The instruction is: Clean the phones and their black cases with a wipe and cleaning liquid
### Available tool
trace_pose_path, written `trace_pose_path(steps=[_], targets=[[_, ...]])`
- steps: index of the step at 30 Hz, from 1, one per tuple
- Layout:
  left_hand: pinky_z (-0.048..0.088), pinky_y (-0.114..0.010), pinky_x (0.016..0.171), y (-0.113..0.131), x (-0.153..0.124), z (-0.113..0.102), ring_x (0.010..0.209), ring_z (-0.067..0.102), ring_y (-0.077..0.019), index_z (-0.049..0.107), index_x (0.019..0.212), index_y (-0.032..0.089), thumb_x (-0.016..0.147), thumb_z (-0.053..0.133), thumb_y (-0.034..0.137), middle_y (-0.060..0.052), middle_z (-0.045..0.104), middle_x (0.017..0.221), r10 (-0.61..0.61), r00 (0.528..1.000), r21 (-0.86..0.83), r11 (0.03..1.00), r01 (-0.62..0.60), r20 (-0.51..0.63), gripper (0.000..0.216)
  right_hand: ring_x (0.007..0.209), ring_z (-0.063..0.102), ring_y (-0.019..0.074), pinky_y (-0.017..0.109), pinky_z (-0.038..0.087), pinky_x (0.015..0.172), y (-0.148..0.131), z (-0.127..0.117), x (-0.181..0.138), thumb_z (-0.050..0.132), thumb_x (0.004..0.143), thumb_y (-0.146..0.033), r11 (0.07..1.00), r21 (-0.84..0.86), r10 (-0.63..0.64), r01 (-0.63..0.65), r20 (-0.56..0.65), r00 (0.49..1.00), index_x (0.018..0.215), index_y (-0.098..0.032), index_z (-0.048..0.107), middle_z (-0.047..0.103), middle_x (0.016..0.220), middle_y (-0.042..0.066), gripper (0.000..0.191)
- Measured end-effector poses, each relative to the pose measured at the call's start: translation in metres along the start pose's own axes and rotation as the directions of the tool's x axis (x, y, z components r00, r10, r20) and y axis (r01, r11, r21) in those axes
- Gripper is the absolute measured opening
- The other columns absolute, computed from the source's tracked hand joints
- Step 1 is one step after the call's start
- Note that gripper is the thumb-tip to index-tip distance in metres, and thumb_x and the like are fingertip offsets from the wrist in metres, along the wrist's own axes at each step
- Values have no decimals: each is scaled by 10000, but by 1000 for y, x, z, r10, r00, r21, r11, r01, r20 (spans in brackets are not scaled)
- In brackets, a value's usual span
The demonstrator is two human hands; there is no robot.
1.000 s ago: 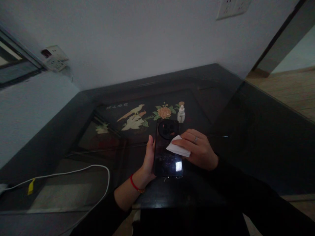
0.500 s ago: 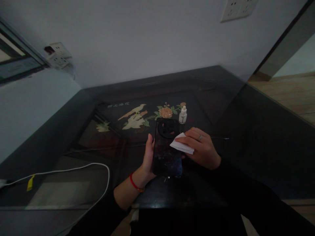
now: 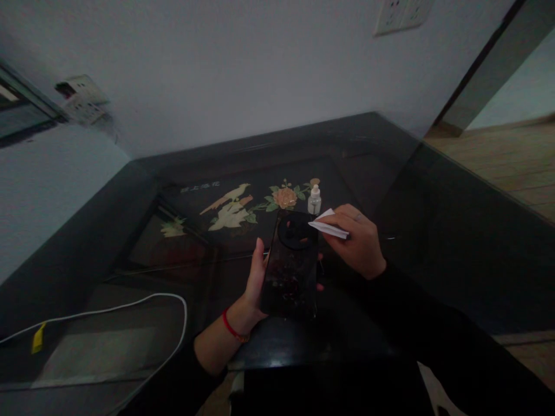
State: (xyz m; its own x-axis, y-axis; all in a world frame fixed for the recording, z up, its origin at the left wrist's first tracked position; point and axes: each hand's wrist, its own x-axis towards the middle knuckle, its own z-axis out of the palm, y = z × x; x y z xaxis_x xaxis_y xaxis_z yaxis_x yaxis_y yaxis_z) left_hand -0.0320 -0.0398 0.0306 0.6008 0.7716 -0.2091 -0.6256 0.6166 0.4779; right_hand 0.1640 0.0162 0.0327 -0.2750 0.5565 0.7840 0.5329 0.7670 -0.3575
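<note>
A dark smartphone (image 3: 289, 277) lies back-side up in my left hand (image 3: 256, 280), its round camera bump at the far end. My left thumb rests along the left edge, and fingertips show past the right edge. Pinched in my right hand (image 3: 358, 238) is a folded white tissue (image 3: 332, 226); its tip is at the right side of the camera bump. Whether it touches the lens area is hard to tell. Just beyond the phone stands a small clear dropper bottle (image 3: 314, 200) with a white cap, upright on the table.
The glossy dark table (image 3: 364, 144) bears an inlaid bird-and-flower picture (image 3: 234, 211). At the left, a white cable (image 3: 125, 301) with a yellow tag (image 3: 39, 338) curves over the near side. Wall sockets (image 3: 84, 98) are at the left, with more at the upper right.
My right hand has moved the tissue away from me, from the middle of the phone's back up to the camera bump. The phone has tilted slightly in my left hand.
</note>
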Motion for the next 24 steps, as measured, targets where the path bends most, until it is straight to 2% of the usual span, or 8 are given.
trace_pose_path(steps=[3,8,13,15,19,21,24], targets=[[518,-464,819,-1,1,-1,926,677,-291,570,1259,143,852,316,717,-152,691,1094,3,1000,12,1000,-3,-13,748,777,584,169,300,476,693,-6,1,-2,603,852,-149,999,34,-9,9,2,1000,889,-175,661,641,801,39,73],[462,-505,926,3,3,-1,1044,634,-321,505,1333,118,862,211,729,-159,687,1085,1,994,-29,1000,-5,-113,826,711,538,163,297,459,641,-17,4,-8,585,855,-154,984,53,-177,172,93,980,934,-169,664,625,783,45,112],[487,-498,890,3,1,0,996,652,-296,593,1225,110,875,205,711,-163,689,1094,33,998,-60,998,-36,-59,797,755,561,170,303,471,679,-11,2,-6,605,856,-173,998,21,-53,53,24,998,891,-185,663,617,784,36,69],[495,-492,876,3,1,-2,955,664,-283,608,1201,109,877,208,708,-160,691,1092,38,998,-65,997,-41,-46,789,756,564,174,307,472,675,-11,3,-6,606,853,-174,998,35,-51,50,36,998,897,-174,667,623,794,45,76],[459,-516,926,4,1,-6,1017,644,-316,556,1286,123,859,257,723,-149,692,1087,28,996,-53,998,-33,-85,795,725,552,180,315,462,647,-15,4,-7,596,848,-161,992,54,-120,116,86,989,921,-170,685,636,788,54,115],[459,-525,919,4,1,-6,1048,630,-327,508,1337,115,852,261,730,-170,672,1136,19,997,-41,999,-22,-74,821,737,562,183,318,465,660,-15,3,-6,591,855,-170,996,42,-83,80,65,994,909,-178,687,639,783,49,110],[486,-505,877,4,0,-5,1032,640,-314,502,1347,131,855,274,723,-176,648,1196,0,1000,-22,1000,0,16,803,771,586,184,317,472,691,-10,-2,-1,573,873,-177,999,42,4,-4,11,1000,879,-183,678,647,782,42,105]])
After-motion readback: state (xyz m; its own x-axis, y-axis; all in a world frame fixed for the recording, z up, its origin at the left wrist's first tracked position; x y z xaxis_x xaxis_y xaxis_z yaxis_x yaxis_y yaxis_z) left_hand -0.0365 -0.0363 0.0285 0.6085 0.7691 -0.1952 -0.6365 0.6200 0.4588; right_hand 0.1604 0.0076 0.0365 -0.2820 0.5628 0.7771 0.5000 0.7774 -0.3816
